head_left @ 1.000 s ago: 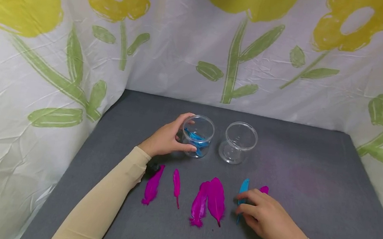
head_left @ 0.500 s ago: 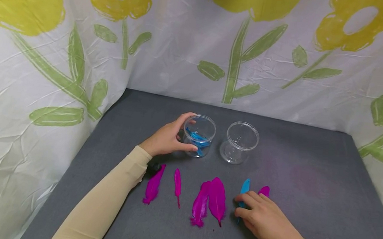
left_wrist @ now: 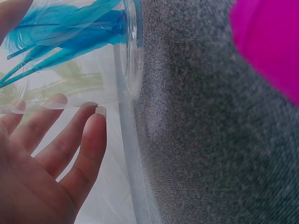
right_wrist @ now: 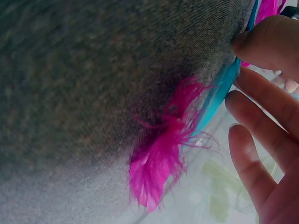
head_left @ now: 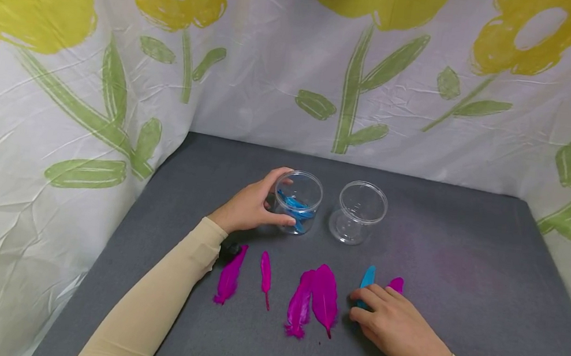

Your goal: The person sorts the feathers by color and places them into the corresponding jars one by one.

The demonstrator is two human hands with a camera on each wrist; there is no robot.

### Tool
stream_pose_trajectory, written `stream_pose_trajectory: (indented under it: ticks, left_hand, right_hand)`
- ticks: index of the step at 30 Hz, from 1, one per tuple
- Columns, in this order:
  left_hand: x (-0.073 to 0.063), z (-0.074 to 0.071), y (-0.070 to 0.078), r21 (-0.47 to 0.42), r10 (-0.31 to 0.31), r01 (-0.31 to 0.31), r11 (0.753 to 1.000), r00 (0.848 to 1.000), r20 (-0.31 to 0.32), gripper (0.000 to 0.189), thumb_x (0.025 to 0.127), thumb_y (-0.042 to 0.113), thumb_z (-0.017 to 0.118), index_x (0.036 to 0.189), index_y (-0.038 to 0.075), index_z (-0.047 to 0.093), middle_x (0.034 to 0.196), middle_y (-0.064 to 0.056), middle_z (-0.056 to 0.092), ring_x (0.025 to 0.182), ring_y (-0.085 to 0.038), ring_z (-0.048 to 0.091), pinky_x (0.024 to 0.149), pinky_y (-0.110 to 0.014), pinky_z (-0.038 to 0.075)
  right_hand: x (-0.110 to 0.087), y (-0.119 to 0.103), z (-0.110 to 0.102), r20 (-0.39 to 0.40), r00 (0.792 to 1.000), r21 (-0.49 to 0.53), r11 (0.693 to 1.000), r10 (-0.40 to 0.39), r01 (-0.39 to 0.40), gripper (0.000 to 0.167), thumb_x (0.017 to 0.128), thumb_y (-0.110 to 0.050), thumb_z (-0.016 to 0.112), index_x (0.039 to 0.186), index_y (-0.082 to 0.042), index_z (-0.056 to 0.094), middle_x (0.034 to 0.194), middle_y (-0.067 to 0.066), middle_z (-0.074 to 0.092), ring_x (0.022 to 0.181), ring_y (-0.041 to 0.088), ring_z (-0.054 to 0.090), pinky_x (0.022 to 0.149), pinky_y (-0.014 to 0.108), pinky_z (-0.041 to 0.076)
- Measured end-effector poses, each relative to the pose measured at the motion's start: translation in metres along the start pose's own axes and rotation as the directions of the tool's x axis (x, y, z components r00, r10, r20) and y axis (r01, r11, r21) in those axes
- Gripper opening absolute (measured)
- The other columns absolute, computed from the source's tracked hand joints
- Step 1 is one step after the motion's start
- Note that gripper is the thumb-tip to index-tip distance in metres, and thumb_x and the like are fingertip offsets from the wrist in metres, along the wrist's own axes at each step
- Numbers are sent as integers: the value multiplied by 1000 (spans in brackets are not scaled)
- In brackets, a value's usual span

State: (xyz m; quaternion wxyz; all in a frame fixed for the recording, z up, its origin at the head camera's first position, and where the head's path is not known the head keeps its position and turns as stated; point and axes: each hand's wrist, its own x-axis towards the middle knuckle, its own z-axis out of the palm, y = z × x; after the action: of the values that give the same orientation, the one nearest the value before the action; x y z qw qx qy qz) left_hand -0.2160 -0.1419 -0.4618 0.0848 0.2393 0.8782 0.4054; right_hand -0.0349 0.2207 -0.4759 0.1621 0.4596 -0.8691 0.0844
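My left hand [head_left: 252, 205] holds a clear plastic jar [head_left: 300, 175] by its side, thumb in front. Several blue feathers [left_wrist: 70, 35] lie inside that jar. On the grey table, my right hand [head_left: 397, 328] pinches a blue feather [head_left: 368, 275] between thumb and fingers. The feather's lower end is hidden by the hand in the head view. Just beside the right hand lies a magenta feather [right_wrist: 161, 149], partly covered by the hand in the head view.
Another clear jar [head_left: 362, 214], with no feathers in it, stands right of the held one. Magenta feathers lie in front of the jars: a single one [head_left: 230, 276], a thin one [head_left: 266, 271] and an overlapping pair [head_left: 324, 298]. Flower-printed cloth [head_left: 264, 83] hangs behind the table.
My right hand has shifted slightly left and its fingers have drawn together on the blue feather, whose quill end is now covered. The left hand and jar stay in place.
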Motion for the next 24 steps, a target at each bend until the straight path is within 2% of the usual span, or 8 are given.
stream_pose_trajectory:
  ticks: [4,11,15,16,21,24]
  left_hand:
    - [-1,0,1,1,0,0,1000,1000,2,106,85,57,89,167,43,23,165,9,51,141,-19,58,95,-42,61]
    - [-1,-1,1,6,-3,3,1000,1000,5,106,86,57,89,168,42,24,164,12,51,142,-20,57,97,-42,61]
    - [-1,-1,1,15,-7,7,1000,1000,8,106,86,57,88,168,39,24,164,12,51,143,-21,56,99,-42,61]
    - [-1,-1,1,16,-6,6,1000,1000,8,106,87,57,88,169,39,24,164,12,51,143,-21,56,100,-43,61]
    - [0,0,-1,16,-4,4,1000,1000,5,107,86,57,89,169,39,24,164,12,51,143,-20,56,100,-43,61]
    - [0,0,-2,11,-1,1,1000,1000,2,107,86,57,89,169,39,24,165,12,50,143,-19,56,100,-43,61]
  right_hand:
    - [1,0,1,2,1000,1,1000,6,-6,33,74,-8,91,93,-27,72,114,-3,69,95,17,64,80,35,59]
    - [2,0,3,11,1000,37,999,14,-14,13,95,-13,77,94,-25,72,116,-2,70,98,19,66,83,37,61]
    - [4,1,3,1,1000,56,998,21,-21,21,88,-10,85,94,-26,72,117,-2,70,98,18,67,85,37,61]
    - [5,1,2,-3,1000,57,998,22,-22,18,92,-12,83,94,-26,72,117,-2,70,98,18,68,85,37,62]
    - [10,3,-3,-8,999,89,995,50,-49,25,87,-12,89,96,-28,71,119,-3,71,104,17,70,88,37,62]
    - [16,3,-7,-7,997,119,990,75,-74,33,81,-9,92,98,-29,73,120,-4,71,104,14,68,84,33,60]
